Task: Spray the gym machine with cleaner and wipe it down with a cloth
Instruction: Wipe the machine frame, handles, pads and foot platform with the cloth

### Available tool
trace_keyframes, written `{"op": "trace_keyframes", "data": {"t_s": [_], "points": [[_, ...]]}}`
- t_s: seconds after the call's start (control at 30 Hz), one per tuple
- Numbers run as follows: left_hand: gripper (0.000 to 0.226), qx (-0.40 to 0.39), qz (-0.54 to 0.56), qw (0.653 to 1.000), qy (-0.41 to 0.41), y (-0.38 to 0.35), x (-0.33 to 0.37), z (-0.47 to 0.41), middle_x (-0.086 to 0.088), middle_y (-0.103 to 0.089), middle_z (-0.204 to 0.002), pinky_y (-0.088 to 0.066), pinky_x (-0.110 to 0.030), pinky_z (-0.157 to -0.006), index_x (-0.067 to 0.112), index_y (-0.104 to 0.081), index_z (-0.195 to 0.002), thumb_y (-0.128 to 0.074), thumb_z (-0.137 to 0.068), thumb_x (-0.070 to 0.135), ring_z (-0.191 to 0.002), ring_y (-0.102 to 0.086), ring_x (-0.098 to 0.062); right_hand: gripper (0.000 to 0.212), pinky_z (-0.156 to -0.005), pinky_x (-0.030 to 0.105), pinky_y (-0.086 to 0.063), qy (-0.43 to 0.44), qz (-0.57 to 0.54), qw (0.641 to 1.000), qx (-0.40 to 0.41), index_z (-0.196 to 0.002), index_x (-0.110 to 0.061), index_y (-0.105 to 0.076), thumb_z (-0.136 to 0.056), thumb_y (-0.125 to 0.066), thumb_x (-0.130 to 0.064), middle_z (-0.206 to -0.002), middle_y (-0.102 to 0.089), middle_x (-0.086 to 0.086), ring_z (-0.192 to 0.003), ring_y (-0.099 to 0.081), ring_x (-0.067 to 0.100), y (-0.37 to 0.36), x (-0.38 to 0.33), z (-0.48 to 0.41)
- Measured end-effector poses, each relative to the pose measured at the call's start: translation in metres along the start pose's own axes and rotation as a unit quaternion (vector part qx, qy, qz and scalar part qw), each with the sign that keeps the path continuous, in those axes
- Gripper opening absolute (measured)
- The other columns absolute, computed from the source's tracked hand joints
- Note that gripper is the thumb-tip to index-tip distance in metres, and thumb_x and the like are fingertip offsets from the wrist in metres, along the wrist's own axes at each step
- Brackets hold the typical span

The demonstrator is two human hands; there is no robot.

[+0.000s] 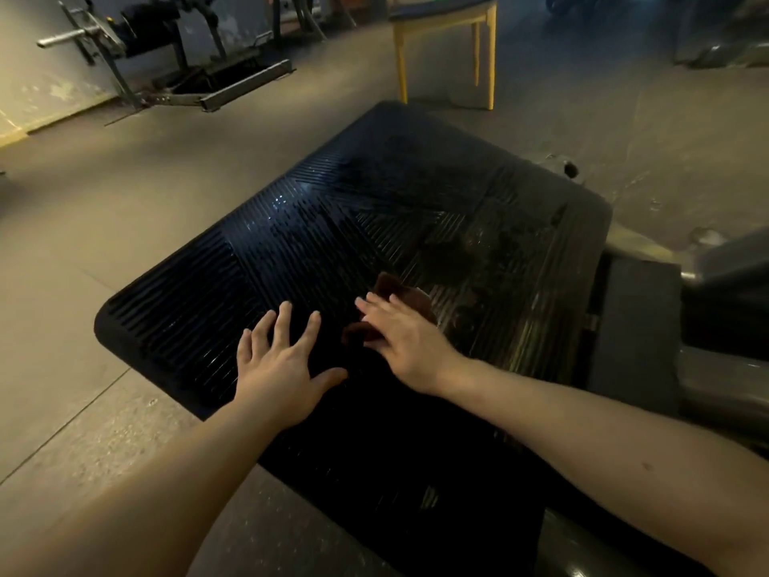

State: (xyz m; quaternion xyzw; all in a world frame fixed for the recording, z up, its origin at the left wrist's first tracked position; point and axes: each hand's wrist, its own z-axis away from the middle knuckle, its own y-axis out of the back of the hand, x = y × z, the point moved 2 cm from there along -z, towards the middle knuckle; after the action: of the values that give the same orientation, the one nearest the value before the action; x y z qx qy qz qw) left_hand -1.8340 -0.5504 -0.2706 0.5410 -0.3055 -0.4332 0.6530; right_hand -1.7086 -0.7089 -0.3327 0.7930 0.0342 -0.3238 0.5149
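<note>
A large black ribbed footplate (pixel 316 226) of a gym machine fills the middle of the view, tilted and glistening with wet patches. My right hand (pixel 401 341) presses flat on a dark reddish-brown cloth (pixel 405 293) lying on the plate. The cloth shows beyond my fingertips and below my thumb. My left hand (pixel 279 364) lies flat on the ribbed surface just to the left of the cloth, fingers spread and straight. No spray bottle is in view.
The machine's grey metal frame (pixel 707 326) runs along the right side of the plate. A yellow-legged table (pixel 445 39) stands behind it. Another metal gym machine (pixel 166 64) sits at the back left on the grey floor (pixel 104 251).
</note>
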Motion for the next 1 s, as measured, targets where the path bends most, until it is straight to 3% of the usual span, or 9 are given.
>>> {"op": "trace_keyframes", "data": {"t_s": [0.07, 0.13, 0.27, 0.43, 0.63, 0.77, 0.83, 0.9, 1.0], "points": [[0.093, 0.000, 0.006, 1.000, -0.005, 0.000, 0.000, 0.001, -0.002, 0.026, -0.169, 0.013, -0.052, -0.124, 0.042, 0.008, -0.163, -0.040, -0.092, 0.079, -0.155, 0.026, -0.029, 0.053, -0.127, 0.054, -0.006, -0.026, 0.084, 0.996, 0.022, -0.148, -0.015, -0.053, -0.104, -0.038, -0.040, -0.164, -0.038, 0.007, -0.156, -0.025, 0.029, 0.014, 0.038, -0.013], [0.093, -0.004, 0.009, 1.000, -0.006, 0.000, -0.001, 0.002, -0.002, 0.025, -0.169, 0.013, -0.052, -0.124, 0.042, 0.008, -0.163, -0.040, -0.093, 0.079, -0.155, 0.026, -0.029, 0.053, -0.124, 0.058, 0.008, -0.122, 0.157, 0.980, 0.029, -0.160, -0.032, -0.033, -0.108, -0.033, -0.045, -0.171, -0.018, -0.004, -0.160, -0.003, 0.028, 0.031, 0.074, -0.027], [0.093, -0.002, 0.004, 1.000, -0.006, -0.002, -0.002, 0.001, -0.001, 0.025, -0.169, 0.012, -0.052, -0.124, 0.042, 0.008, -0.163, -0.040, -0.092, 0.080, -0.155, 0.025, -0.029, 0.055, -0.126, 0.057, 0.002, -0.268, 0.090, 0.959, 0.030, -0.164, -0.036, -0.018, -0.111, -0.031, -0.043, -0.174, 0.000, -0.005, -0.158, 0.013, 0.033, 0.045, 0.088, -0.049], [0.093, 0.000, 0.012, 1.000, -0.013, -0.002, -0.004, -0.001, -0.002, 0.026, -0.169, 0.013, -0.052, -0.123, 0.042, 0.007, -0.163, -0.040, -0.092, 0.080, -0.155, 0.025, -0.030, 0.052, -0.130, 0.045, -0.008, -0.217, 0.032, 0.972, 0.088, -0.160, -0.024, -0.034, -0.110, -0.044, -0.029, -0.171, -0.017, -0.002, -0.159, -0.002, 0.027, 0.021, 0.017, -0.017], [0.076, 0.049, 0.002, 0.999, -0.015, -0.003, -0.022, 0.020, -0.001, 0.015, -0.172, 0.009, -0.052, -0.126, 0.040, -0.007, -0.164, -0.041, -0.101, 0.066, -0.157, 0.015, -0.027, 0.050, -0.124, 0.047, -0.032, -0.044, -0.019, 0.995, 0.089, -0.149, -0.024, -0.055, -0.100, -0.048, -0.032, -0.161, -0.042, -0.006, -0.157, -0.021, 0.015, -0.024, -0.044, 0.057], [0.072, 0.113, 0.065, 0.990, 0.050, -0.023, -0.053, 0.063, 0.000, 0.005, -0.173, 0.009, -0.050, -0.126, 0.039, -0.015, -0.164, -0.040, -0.102, 0.065, -0.157, 0.013, -0.025, 0.039, -0.126, 0.040, -0.027, 0.106, 0.003, 0.993, 0.060, -0.131, -0.013, -0.069, -0.092, -0.069, -0.015, -0.153, -0.053, 0.001, -0.154, -0.032, 0.018, -0.053, -0.082, 0.101], [0.072, 0.135, 0.094, 0.984, 0.066, -0.033, -0.064, 0.084, 0.001, 0.003, -0.173, 0.007, -0.050, -0.126, 0.039, -0.018, -0.163, -0.041, -0.101, 0.066, -0.157, 0.012, -0.023, 0.033, -0.128, 0.041, -0.021, 0.146, 0.019, 0.988, 0.038, -0.125, -0.009, -0.072, -0.093, -0.068, -0.016, -0.151, -0.056, 0.005, -0.153, -0.033, 0.022, -0.053, -0.079, 0.099], [0.071, 0.142, 0.092, 0.983, 0.070, -0.038, -0.069, 0.093, 0.001, 0.004, -0.173, 0.005, -0.051, -0.126, 0.040, -0.017, -0.163, -0.040, -0.101, 0.066, -0.157, 0.012, -0.023, 0.032, -0.127, 0.046, -0.021, 0.126, 0.042, 0.990, 0.042, -0.122, -0.010, -0.073, -0.093, -0.060, -0.017, -0.150, -0.056, 0.007, -0.152, -0.035, 0.029, -0.039, -0.064, 0.074], [0.069, 0.130, 0.088, 0.985, 0.063, -0.036, -0.074, 0.099, 0.001, 0.004, -0.173, 0.005, -0.051, -0.126, 0.039, -0.017, -0.163, -0.040, -0.102, 0.063, -0.157, 0.012, -0.024, 0.041, -0.127, 0.046, -0.019, -0.025, 0.019, 0.998, 0.062, -0.142, -0.012, -0.060, -0.101, -0.057, -0.012, -0.161, -0.042, 0.009, -0.156, -0.024, 0.028, -0.016, -0.055, 0.039]]}}
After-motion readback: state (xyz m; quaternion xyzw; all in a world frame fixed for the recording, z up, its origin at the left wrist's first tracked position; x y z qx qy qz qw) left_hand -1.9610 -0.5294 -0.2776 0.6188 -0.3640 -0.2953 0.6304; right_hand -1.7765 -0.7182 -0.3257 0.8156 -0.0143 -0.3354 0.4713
